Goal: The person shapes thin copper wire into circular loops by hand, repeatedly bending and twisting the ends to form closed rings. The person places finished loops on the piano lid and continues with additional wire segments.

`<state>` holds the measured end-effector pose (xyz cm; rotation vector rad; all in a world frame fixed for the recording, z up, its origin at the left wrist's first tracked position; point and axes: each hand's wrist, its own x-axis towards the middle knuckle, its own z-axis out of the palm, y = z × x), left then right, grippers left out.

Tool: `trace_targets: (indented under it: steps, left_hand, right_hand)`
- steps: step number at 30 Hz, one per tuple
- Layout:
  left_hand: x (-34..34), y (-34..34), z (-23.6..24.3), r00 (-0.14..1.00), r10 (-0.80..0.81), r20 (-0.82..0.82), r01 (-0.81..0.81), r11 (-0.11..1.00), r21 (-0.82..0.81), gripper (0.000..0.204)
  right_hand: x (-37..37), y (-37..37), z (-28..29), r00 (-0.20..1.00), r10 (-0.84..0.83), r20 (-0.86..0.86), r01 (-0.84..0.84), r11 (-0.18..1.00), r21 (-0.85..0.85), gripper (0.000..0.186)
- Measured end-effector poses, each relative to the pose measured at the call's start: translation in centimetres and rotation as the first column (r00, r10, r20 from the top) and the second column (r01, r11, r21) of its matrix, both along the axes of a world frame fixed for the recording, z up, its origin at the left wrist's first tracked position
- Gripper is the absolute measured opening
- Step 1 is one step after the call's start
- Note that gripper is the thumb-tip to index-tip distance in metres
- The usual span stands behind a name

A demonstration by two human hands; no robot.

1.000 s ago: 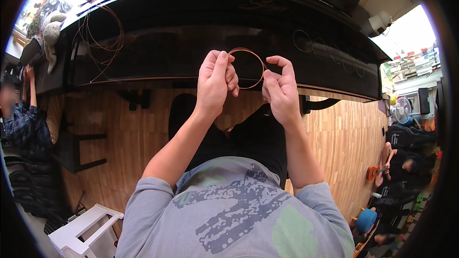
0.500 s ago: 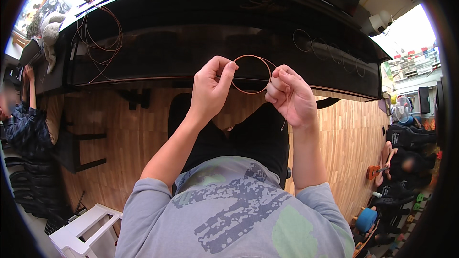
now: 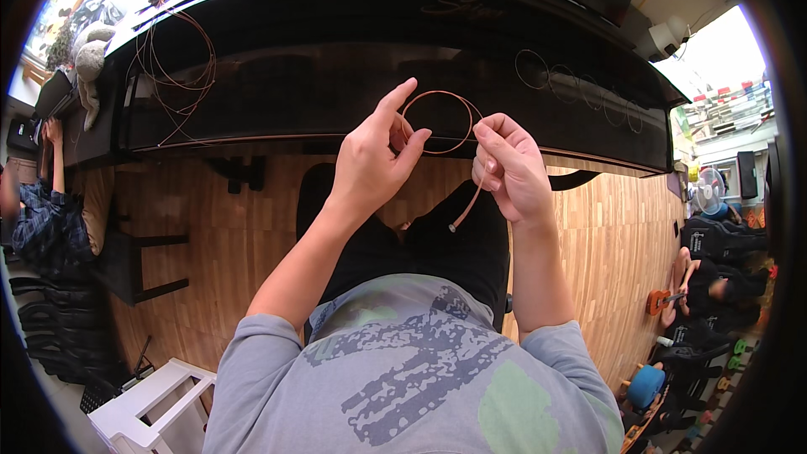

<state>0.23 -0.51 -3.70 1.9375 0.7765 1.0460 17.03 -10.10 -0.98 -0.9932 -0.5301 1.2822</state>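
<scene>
A coiled copper-coloured guitar string (image 3: 439, 92) hangs in the air between my hands as one round loop. My right hand (image 3: 511, 166) pinches the loop's right side between thumb and fingers. From beneath that hand the string's end sticks down, with a small pale ball at its tip. My left hand (image 3: 374, 155) is at the loop's left edge, index finger stretched upward and thumb apart from it. The loop's left side passes beside its fingers; whether they touch it I cannot tell. The curled lower fingers are partly hidden.
Before me stands a glossy black piano (image 3: 336, 109). A loose tangle of copper strings (image 3: 155, 80) lies on its left; several small coiled strings (image 3: 532, 70) lie in a row at right. A person (image 3: 50, 210) sits far left, near a white stool (image 3: 160, 408). Another person (image 3: 714, 286) holds a small guitar (image 3: 658, 302).
My left thumb and index finger have parted from their pinch on the loop. The string's ball end below my right hand has swung left, and the loop has risen slightly.
</scene>
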Motion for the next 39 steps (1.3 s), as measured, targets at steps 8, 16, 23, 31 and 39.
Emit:
trace_targets:
  steps: [8,16,23,31,39]
  left_hand:
    - [0.2,-0.4,-0.8,0.997,-0.014,-0.074,0.026,0.986,0.164,0.042]
    - [0.2,-0.4,-0.5,0.995,-0.095,0.030,0.098,0.984,-0.146,0.040]
    - [-0.1,0.0,-0.3,0.969,-0.134,0.207,0.218,0.859,-0.463,0.045]
    - [0.2,-0.2,-0.6,0.959,-0.143,0.246,0.254,0.823,-0.509,0.039]
    - [0.3,-0.8,-0.9,0.947,-0.195,0.257,0.301,0.819,-0.489,0.038]
  right_hand:
    - [0.8,0.6,-0.8,0.967,-0.212,0.145,0.219,0.975,-0.039,0.018]
    - [0.0,1.0,-0.7,0.818,-0.257,0.514,0.290,0.957,0.016,0.017]
    - [0.3,0.9,-1.3,0.779,-0.247,0.576,0.265,0.963,0.054,0.018]
    - [-0.6,1.0,-1.1,0.956,-0.153,0.250,0.144,0.988,0.055,0.021]
    - [-0.3,1.7,-1.4,0.899,-0.308,0.311,0.248,0.944,0.216,0.017]
